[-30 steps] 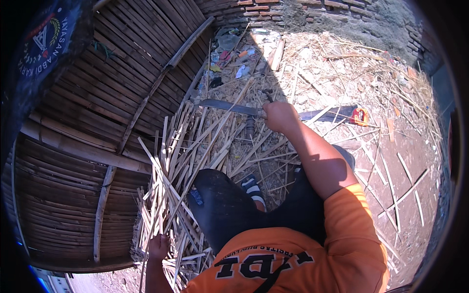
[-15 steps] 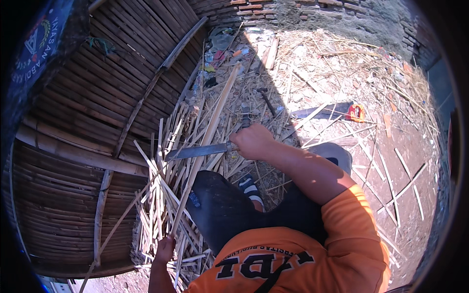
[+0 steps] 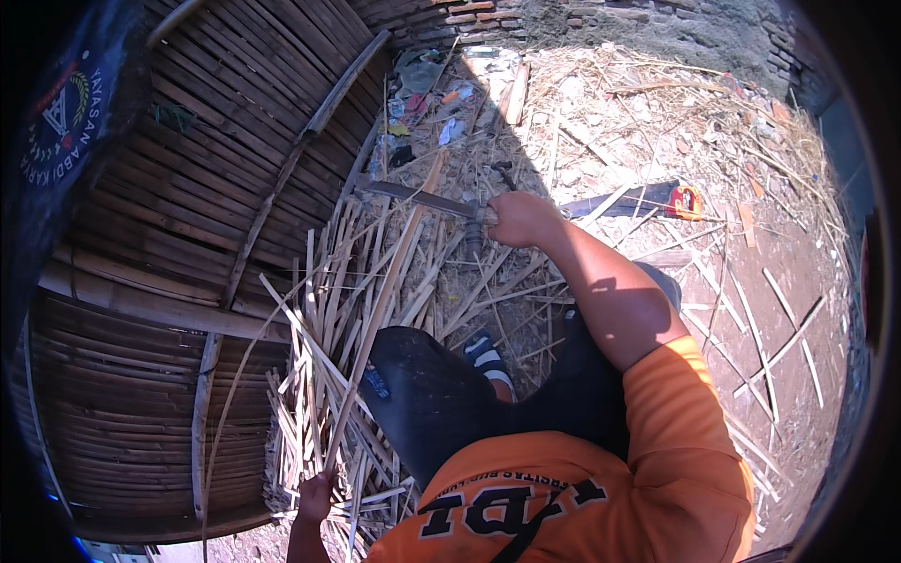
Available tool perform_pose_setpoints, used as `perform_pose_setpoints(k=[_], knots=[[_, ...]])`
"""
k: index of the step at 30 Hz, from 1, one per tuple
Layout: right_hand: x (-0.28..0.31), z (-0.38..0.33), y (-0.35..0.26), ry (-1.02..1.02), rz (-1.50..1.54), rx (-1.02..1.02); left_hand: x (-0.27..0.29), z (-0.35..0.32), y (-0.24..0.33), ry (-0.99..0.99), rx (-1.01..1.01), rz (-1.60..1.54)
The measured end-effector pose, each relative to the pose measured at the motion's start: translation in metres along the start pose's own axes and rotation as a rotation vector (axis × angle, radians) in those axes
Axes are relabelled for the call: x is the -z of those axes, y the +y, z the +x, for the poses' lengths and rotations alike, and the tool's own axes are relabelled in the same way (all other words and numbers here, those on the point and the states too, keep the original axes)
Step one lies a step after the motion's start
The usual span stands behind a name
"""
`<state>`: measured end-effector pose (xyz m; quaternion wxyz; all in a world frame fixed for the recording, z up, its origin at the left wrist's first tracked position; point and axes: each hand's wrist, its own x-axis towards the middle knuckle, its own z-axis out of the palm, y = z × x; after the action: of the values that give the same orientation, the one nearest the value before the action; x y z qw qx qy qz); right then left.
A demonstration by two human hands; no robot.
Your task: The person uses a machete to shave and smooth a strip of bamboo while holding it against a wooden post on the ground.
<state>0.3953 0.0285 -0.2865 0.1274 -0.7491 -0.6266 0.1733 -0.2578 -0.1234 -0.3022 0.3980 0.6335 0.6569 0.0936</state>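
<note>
My right hand (image 3: 521, 220) is closed around the handle of a machete (image 3: 427, 199), out in front of me. Its blade points left and crosses the far part of a long bamboo strip (image 3: 377, 314); whether it cuts in, I cannot tell. The strip slants past my left knee, and its near end is in my closed left hand (image 3: 315, 495) at the lower left. Beneath it lies a loose heap of pale bamboo strips (image 3: 310, 375). A thin, bowed strip (image 3: 223, 413) runs down to the left of the heap.
A slatted bamboo wall (image 3: 131, 413) stands close on my left. On the ground to the right lie a saw (image 3: 624, 201) with a red and black handle and scattered sticks (image 3: 788, 328). Rubbish (image 3: 422, 94) and a brick wall (image 3: 601, 28) are at the far side.
My right hand has moved the machete away from me, toward the strip's far end. My left hand keeps its hold, slightly lower. The thin strip at left has swung and bowed more.
</note>
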Motion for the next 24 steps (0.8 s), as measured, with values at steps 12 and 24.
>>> perform_pose_setpoints(k=[12,24], knots=[[-0.007,0.003,0.003,-0.014,0.245,0.098,-0.016,-0.006,0.008,-0.074,0.028,-0.028],[-0.005,-0.043,-0.064,-0.075,-0.166,0.316,-0.034,0.012,0.027,-0.188,0.173,0.014]])
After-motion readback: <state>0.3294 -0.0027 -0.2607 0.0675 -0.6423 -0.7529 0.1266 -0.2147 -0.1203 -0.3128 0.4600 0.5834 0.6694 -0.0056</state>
